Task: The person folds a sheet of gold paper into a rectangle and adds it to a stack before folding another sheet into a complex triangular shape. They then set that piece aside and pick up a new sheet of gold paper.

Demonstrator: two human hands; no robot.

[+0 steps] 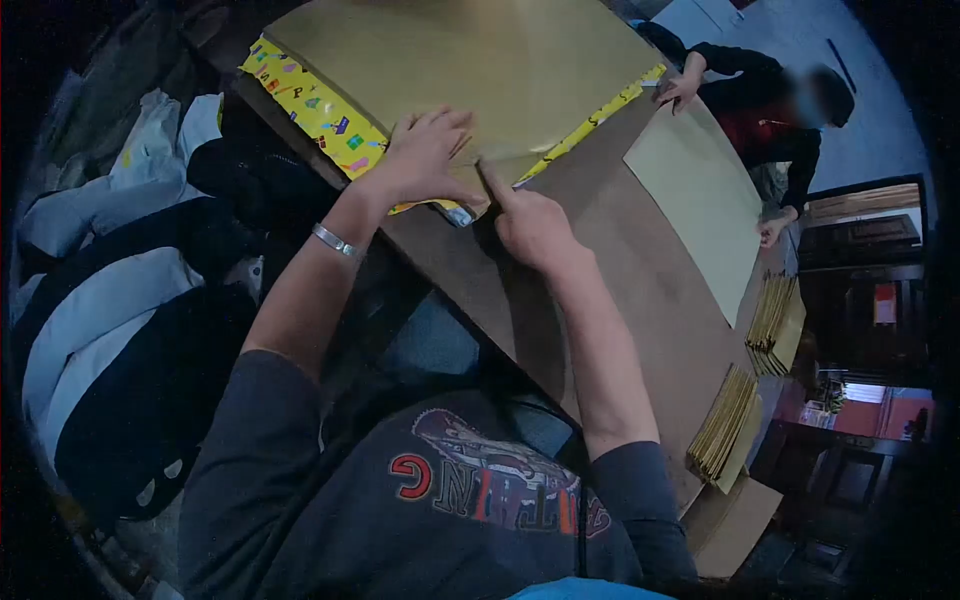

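Observation:
A large brown sheet (455, 60) lies on the table, with yellow patterned paper (320, 112) along its two near edges. The paper carries small colourful figures. At the near corner, my left hand (422, 160) is open, its fingers spread over the sheet and its thumb by the corner. My right hand (535, 225) is beside it, index finger stretched out onto the sheet near the corner and the other fingers curled. I see nothing held in it. A pale, crumpled bit shows at the corner tip below my left thumb.
Across the brown table (630, 270), a person (770, 110) has both hands on a pale sheet (700, 190). Two stacks of folded brown pieces, a nearer stack (725, 425) and a farther stack (775, 325), stand at the right. Dark and white bundles (130, 330) lie at the left.

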